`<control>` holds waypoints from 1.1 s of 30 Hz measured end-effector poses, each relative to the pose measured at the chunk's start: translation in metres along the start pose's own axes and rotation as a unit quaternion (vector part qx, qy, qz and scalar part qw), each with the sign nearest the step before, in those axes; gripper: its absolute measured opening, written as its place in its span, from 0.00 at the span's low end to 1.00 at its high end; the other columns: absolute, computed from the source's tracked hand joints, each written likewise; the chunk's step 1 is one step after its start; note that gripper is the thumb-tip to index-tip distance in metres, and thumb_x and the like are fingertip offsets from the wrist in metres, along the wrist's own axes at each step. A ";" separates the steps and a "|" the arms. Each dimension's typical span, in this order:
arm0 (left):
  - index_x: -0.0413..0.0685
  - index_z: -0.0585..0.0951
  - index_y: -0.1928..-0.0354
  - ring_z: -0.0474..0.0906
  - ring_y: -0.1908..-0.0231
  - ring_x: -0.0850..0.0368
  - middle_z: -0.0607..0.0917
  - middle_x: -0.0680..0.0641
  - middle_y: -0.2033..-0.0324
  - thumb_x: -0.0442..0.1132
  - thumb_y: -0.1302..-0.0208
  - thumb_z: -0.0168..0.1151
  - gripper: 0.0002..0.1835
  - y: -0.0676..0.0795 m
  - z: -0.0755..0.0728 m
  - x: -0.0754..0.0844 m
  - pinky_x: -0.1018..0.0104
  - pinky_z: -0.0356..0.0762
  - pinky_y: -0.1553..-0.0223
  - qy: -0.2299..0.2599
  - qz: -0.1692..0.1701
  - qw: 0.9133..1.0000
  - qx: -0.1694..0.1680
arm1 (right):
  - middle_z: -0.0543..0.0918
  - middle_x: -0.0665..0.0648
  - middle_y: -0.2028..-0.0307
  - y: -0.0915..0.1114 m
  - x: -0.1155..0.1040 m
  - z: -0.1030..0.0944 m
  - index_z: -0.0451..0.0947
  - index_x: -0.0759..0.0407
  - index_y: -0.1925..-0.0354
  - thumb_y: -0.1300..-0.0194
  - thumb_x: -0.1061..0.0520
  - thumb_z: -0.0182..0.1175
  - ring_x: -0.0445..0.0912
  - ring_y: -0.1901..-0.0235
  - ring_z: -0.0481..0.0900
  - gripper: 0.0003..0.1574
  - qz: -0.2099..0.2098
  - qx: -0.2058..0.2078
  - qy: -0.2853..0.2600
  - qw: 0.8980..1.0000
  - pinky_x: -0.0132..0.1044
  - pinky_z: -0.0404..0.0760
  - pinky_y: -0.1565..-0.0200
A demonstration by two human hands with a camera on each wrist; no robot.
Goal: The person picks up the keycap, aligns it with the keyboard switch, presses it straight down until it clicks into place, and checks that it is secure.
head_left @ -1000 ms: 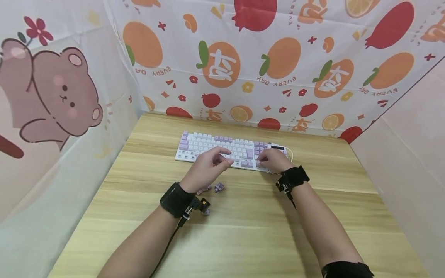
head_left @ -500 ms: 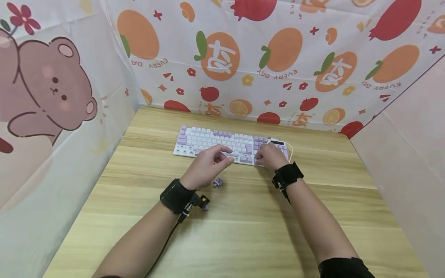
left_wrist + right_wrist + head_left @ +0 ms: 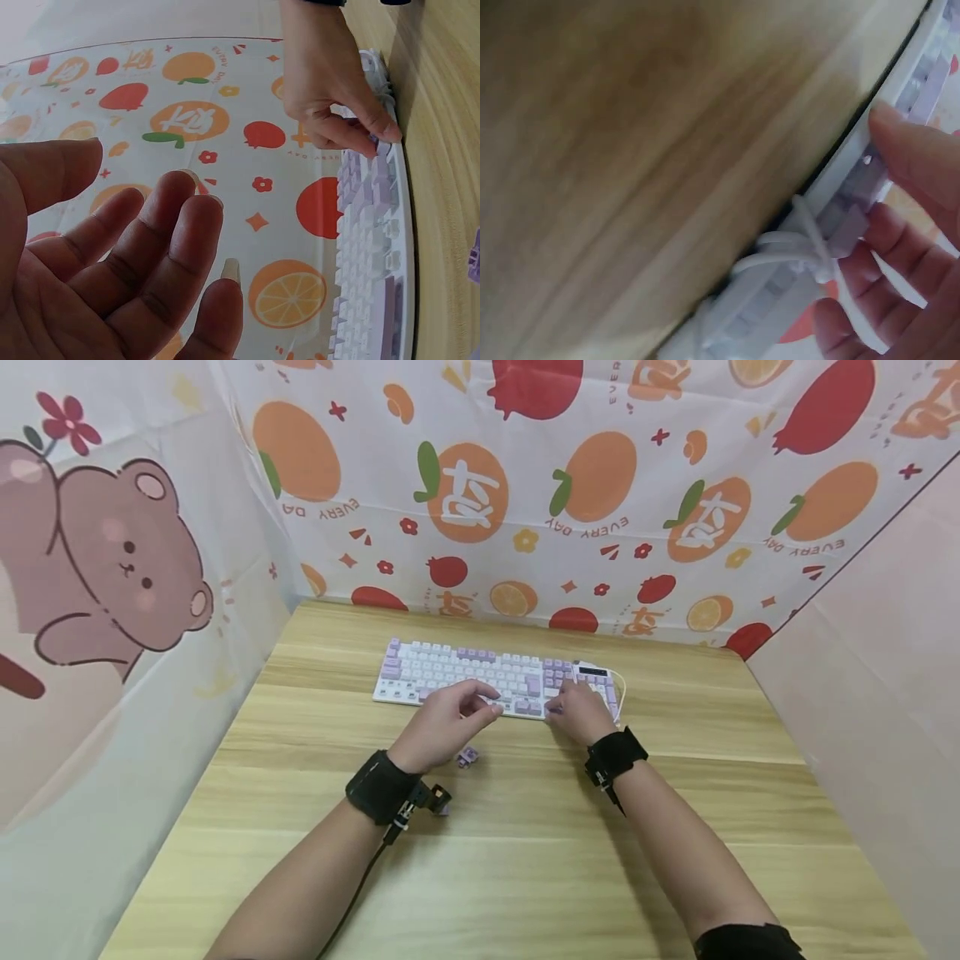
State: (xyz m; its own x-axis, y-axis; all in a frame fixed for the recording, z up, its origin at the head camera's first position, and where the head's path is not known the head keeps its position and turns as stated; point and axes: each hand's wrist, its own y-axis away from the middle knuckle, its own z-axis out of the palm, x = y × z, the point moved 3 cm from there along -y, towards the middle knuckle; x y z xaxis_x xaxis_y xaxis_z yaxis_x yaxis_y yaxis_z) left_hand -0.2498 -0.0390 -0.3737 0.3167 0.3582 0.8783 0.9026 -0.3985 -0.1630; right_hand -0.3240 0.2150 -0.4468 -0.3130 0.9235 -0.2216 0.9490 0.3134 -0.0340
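Observation:
A white and purple keyboard [image 3: 420,670] lies towards the back of the wooden table. My right hand [image 3: 583,710] is at its front edge on the right side. In the left wrist view, its thumb and index finger pinch a purple keycap [image 3: 382,148] at the key row; the fingers partly cover it. My left hand [image 3: 446,718] hovers over the front middle of the keyboard, fingers loosely bent, holding nothing. In its wrist view the palm and spread fingers [image 3: 154,247] show. Bare switches [image 3: 397,693] are visible at the keyboard's front left.
A loose purple keycap [image 3: 468,757] lies on the table [image 3: 540,860] beside my left wrist. Another keycap [image 3: 442,811] is partly hidden behind the left wrist camera. White cable [image 3: 784,240] loops lie against the keyboard's right end. A fruit-patterned cloth [image 3: 525,539] hangs behind.
My right hand has shifted slightly left along the keyboard's front edge, its wrist turning a little. The left hand stays nearly still. The head view has tilted slightly.

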 end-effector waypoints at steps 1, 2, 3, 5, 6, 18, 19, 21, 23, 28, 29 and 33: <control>0.52 0.81 0.49 0.79 0.66 0.57 0.84 0.53 0.69 0.49 0.30 0.60 0.14 0.000 0.000 0.000 0.61 0.76 0.64 0.000 0.002 1.000 0.000 | 0.81 0.55 0.60 0.001 -0.002 0.000 0.89 0.51 0.58 0.42 0.52 0.71 0.52 0.58 0.75 0.12 0.003 -0.002 0.008 1.000 0.47 0.75 0.60; 0.52 0.81 0.49 0.79 0.65 0.57 0.84 0.53 0.69 0.49 0.30 0.60 0.14 0.000 -0.001 -0.001 0.61 0.77 0.64 -0.001 0.003 1.000 0.000 | 0.81 0.57 0.60 0.003 -0.003 -0.001 0.88 0.53 0.57 0.42 0.53 0.70 0.53 0.58 0.75 0.14 0.009 -0.005 0.013 1.000 0.48 0.75 0.60; 0.52 0.81 0.49 0.79 0.65 0.57 0.85 0.53 0.68 0.49 0.30 0.60 0.14 -0.001 -0.002 -0.001 0.61 0.77 0.63 -0.002 0.006 1.000 0.000 | 0.82 0.57 0.58 0.003 -0.005 -0.002 0.87 0.53 0.54 0.42 0.53 0.70 0.54 0.58 0.76 0.16 0.015 -0.003 0.021 1.000 0.49 0.76 0.60; 0.51 0.81 0.49 0.79 0.66 0.57 0.85 0.53 0.68 0.49 0.30 0.60 0.14 -0.001 -0.003 -0.001 0.61 0.78 0.63 -0.001 0.010 1.000 0.003 | 0.84 0.59 0.54 0.005 -0.008 -0.005 0.84 0.54 0.48 0.43 0.54 0.69 0.55 0.56 0.77 0.22 0.024 0.009 0.029 0.999 0.52 0.77 0.59; 0.51 0.81 0.49 0.79 0.66 0.57 0.85 0.52 0.68 0.48 0.30 0.60 0.14 -0.001 -0.004 0.000 0.61 0.78 0.64 -0.001 0.012 1.000 0.006 | 0.84 0.59 0.53 0.005 -0.011 -0.007 0.83 0.54 0.46 0.43 0.54 0.69 0.55 0.54 0.78 0.24 0.027 0.018 0.026 0.999 0.53 0.78 0.57; 0.53 0.81 0.50 0.81 0.64 0.56 0.85 0.53 0.67 0.46 0.30 0.60 0.11 0.004 -0.014 0.000 0.60 0.78 0.62 0.008 0.006 1.000 0.021 | 0.84 0.54 0.49 0.018 -0.114 0.024 0.81 0.57 0.45 0.39 0.58 0.67 0.46 0.48 0.80 0.23 -0.186 -0.115 -0.098 0.971 0.40 0.78 0.44; 0.53 0.81 0.49 0.81 0.64 0.56 0.85 0.53 0.67 0.47 0.30 0.60 0.12 0.004 -0.015 0.000 0.60 0.78 0.63 0.010 0.006 1.000 0.022 | 0.83 0.53 0.50 0.019 -0.120 0.027 0.81 0.56 0.45 0.40 0.57 0.68 0.44 0.49 0.80 0.23 -0.199 -0.117 -0.089 0.969 0.38 0.78 0.44; 0.54 0.80 0.49 0.81 0.65 0.55 0.85 0.53 0.67 0.47 0.30 0.59 0.12 0.003 -0.017 0.001 0.59 0.78 0.63 0.012 0.007 1.000 0.025 | 0.83 0.52 0.53 0.020 -0.128 0.030 0.82 0.56 0.48 0.42 0.58 0.69 0.42 0.54 0.79 0.21 -0.215 -0.114 -0.075 0.967 0.35 0.78 0.48; 0.55 0.80 0.49 0.80 0.65 0.55 0.85 0.53 0.67 0.48 0.30 0.59 0.12 0.003 -0.018 0.001 0.59 0.78 0.64 0.009 0.009 1.000 0.027 | 0.82 0.51 0.57 0.020 -0.133 0.031 0.84 0.55 0.51 0.42 0.58 0.69 0.40 0.58 0.78 0.18 -0.221 -0.107 -0.066 0.967 0.33 0.78 0.52; 0.54 0.81 0.49 0.80 0.65 0.57 0.86 0.50 0.66 0.49 0.30 0.59 0.13 0.003 -0.022 0.002 0.59 0.78 0.63 0.006 0.010 0.999 0.031 | 0.78 0.48 0.64 0.021 -0.137 0.031 0.86 0.53 0.56 0.39 0.57 0.68 0.38 0.65 0.75 0.12 -0.204 -0.112 -0.059 0.971 0.30 0.77 0.59; 0.54 0.80 0.49 0.80 0.64 0.57 0.86 0.50 0.65 0.49 0.30 0.59 0.13 0.004 -0.023 0.002 0.59 0.78 0.63 0.005 0.010 0.999 0.031 | 0.79 0.47 0.65 0.021 -0.137 0.032 0.86 0.53 0.56 0.39 0.57 0.68 0.37 0.66 0.74 0.11 -0.199 -0.118 -0.066 0.971 0.30 0.76 0.60; 0.53 0.80 0.49 0.82 0.64 0.55 0.85 0.52 0.66 0.49 0.30 0.59 0.13 0.004 -0.022 0.002 0.60 0.78 0.62 0.004 0.010 1.000 0.027 | 0.80 0.46 0.67 0.022 -0.130 0.029 0.83 0.56 0.48 0.40 0.60 0.66 0.38 0.68 0.75 0.20 -0.170 -0.135 -0.100 0.971 0.30 0.76 0.62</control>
State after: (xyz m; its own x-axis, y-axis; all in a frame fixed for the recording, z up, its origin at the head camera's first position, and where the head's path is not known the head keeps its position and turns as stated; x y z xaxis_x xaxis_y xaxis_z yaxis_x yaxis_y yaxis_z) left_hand -0.2519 -0.0581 -0.3628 0.3336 0.3440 0.8777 0.9104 -0.3594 -0.2051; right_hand -0.2616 0.0956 -0.4468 -0.5675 0.7034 -0.4280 0.7388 0.6645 0.1125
